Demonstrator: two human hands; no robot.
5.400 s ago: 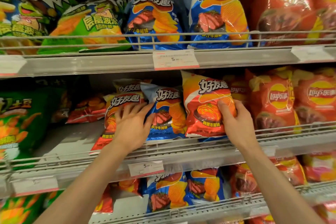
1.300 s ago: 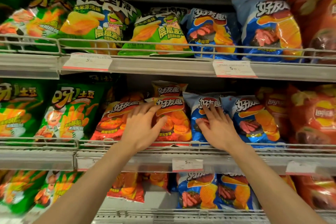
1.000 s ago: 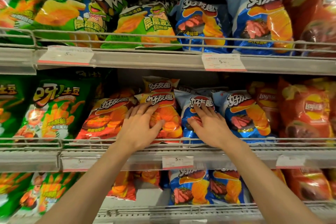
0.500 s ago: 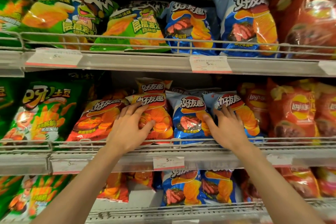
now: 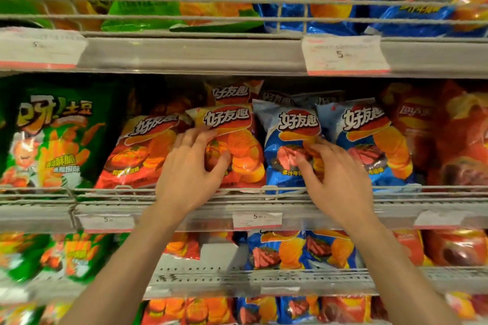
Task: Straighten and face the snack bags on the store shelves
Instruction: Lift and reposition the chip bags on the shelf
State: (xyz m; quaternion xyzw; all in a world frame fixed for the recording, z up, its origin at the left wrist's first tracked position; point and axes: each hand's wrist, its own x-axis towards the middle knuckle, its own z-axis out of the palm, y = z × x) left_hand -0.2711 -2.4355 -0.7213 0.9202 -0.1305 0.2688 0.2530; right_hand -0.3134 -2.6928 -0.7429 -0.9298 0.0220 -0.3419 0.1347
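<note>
Head view looks up at the middle shelf [image 5: 184,215], both arms reaching over its wire rail [image 5: 105,191]. Left hand [image 5: 188,173] lies spread on the orange snack bag [image 5: 235,145], thumb pressed into its front, fingers splayed, not clenched. Right hand [image 5: 334,177] pinches the lower front of the blue snack bag [image 5: 286,126] just beside it, fingers curled in. Another blue bag [image 5: 375,134] stands right of that hand, a red bag [image 5: 142,148] left of the left hand.
</note>
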